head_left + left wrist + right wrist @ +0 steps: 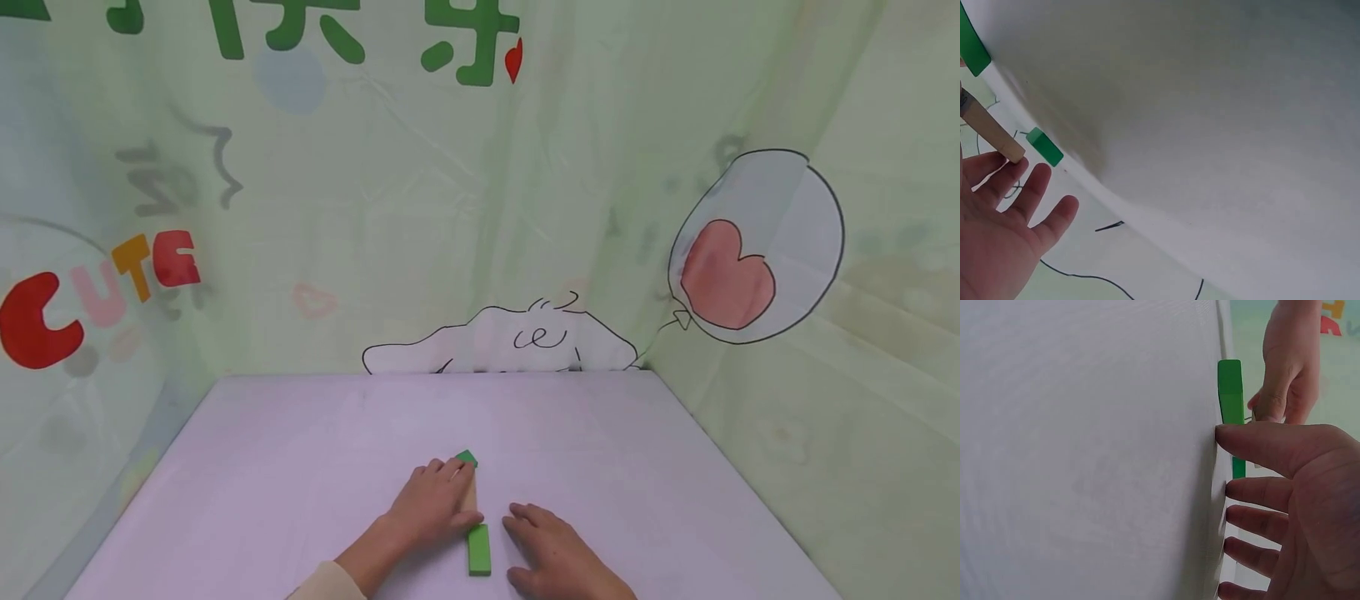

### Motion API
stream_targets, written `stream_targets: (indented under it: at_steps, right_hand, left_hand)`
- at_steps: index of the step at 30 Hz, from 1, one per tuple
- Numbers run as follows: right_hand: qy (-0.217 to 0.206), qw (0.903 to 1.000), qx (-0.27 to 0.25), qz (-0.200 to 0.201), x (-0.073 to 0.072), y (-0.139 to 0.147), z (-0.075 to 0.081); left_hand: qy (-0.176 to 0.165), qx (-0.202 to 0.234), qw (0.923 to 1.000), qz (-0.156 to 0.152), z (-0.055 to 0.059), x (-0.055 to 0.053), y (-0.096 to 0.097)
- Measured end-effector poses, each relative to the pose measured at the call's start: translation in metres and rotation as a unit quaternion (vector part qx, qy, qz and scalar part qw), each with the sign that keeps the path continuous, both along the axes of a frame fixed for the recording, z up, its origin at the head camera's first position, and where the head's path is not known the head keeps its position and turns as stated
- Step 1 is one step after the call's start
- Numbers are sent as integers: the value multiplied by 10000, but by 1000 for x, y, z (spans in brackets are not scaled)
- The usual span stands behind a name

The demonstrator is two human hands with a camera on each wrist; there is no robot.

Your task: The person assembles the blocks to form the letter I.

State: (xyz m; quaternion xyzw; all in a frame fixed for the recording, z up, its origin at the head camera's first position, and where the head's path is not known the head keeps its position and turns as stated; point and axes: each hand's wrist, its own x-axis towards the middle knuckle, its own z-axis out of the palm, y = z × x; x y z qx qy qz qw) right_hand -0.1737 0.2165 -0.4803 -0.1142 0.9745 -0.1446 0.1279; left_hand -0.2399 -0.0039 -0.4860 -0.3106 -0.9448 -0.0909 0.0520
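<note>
At the head view's lower centre, the left hand (433,502) pinches a bare wooden block (470,498), probably light and rigid, best held by its ends; the right hand (557,550), fingers loose, holds nothing.

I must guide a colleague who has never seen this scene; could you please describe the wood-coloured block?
On the pale table, look for the left hand. It holds the wood-coloured block, which lies between the near green block and the far green block. Among these three, only this one is tan, not green.
</note>
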Motion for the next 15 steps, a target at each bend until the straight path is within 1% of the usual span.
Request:
stream_targets:
  at_steps: [5,8,15]
  right_hand:
    - [88,9999,34,82,1,-1,2]
    - [135,9998,46,134,1,-2,3]
    - [128,9998,80,109,2,-3,5]
  left_hand:
    - [-161,-7,9999,41,-1,-1,5]
    - [-185,-3,9998,25,-2,-2,7]
    - [10,-47,10000,-84,-5,-2,10]
